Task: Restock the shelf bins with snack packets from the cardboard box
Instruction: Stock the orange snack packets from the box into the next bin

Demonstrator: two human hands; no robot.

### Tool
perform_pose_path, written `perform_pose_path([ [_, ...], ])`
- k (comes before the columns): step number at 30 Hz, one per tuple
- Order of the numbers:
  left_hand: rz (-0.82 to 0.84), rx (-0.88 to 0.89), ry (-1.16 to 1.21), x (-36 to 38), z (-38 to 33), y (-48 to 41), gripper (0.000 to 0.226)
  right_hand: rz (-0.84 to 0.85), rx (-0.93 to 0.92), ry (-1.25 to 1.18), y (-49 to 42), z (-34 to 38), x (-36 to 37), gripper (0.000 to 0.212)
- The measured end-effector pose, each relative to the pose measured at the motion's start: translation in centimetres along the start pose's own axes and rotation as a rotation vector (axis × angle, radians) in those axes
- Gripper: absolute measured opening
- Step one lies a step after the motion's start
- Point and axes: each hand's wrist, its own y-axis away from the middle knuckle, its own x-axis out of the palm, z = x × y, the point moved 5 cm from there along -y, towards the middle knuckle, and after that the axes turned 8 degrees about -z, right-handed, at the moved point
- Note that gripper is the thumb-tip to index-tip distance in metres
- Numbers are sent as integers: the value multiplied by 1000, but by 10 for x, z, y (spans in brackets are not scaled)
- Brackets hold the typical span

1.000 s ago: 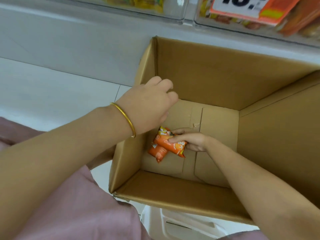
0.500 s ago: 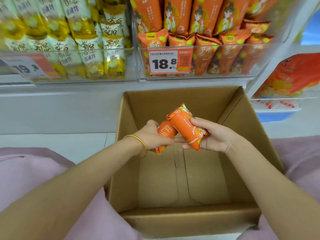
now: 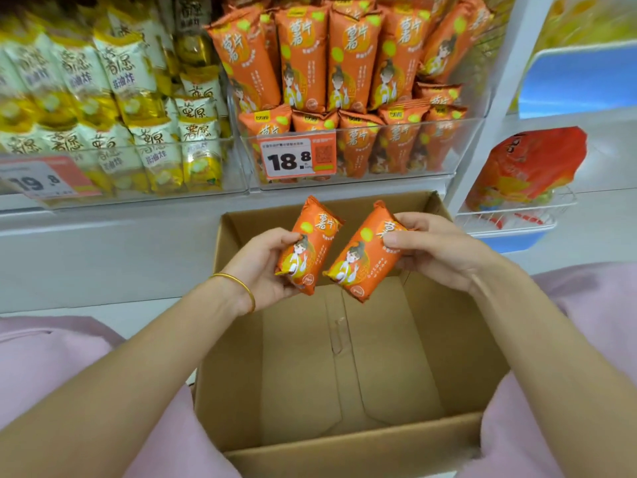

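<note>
Orange packets, one per hand, are held above the open box (image 3: 234,391). Your left hand (image 3: 262,267) grips the left packet (image 3: 310,246) from its left edge, thumb across the front and fingers curled behind. Your right hand (image 3: 434,250) grips the right packet (image 3: 365,257) at its upper right end, thumb on the front and fingers wrapped behind. Both packets tilt with their tops leaning right and their printed fronts facing you. A narrow gap separates them.

Behind the box, the right bin (image 3: 379,181) carries the tag (image 3: 298,160) reading 18.8 and holds matching orange stock (image 3: 303,63) standing upright in rows. The left bin (image 3: 138,198) beside it holds yellow stock (image 3: 144,150). A gold bangle (image 3: 241,288) sits on your left wrist.
</note>
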Motion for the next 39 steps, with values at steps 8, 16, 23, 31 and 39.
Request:
perform_pose_path([
  [8, 215, 199, -104, 44, -10, 3, 31, 51, -12, -260, -8, 12, 17, 59],
  [16, 239, 497, -374, 130, -80, 10, 33, -21, -195, -311, -13, 91, -49, 94],
  [23, -333, 1372, -870, 185, -179, 26, 37, -274, -484, -63, -36, 192, -117, 37],
  [31, -553, 1600, -1225, 199, -216, 9, 43, -305, -550, 420, -84, 202, -108, 25],
  [39, -338, 1470, -1506, 239, -233, -6, 39, -254, -474, 380, -83, 195, -120, 26],
])
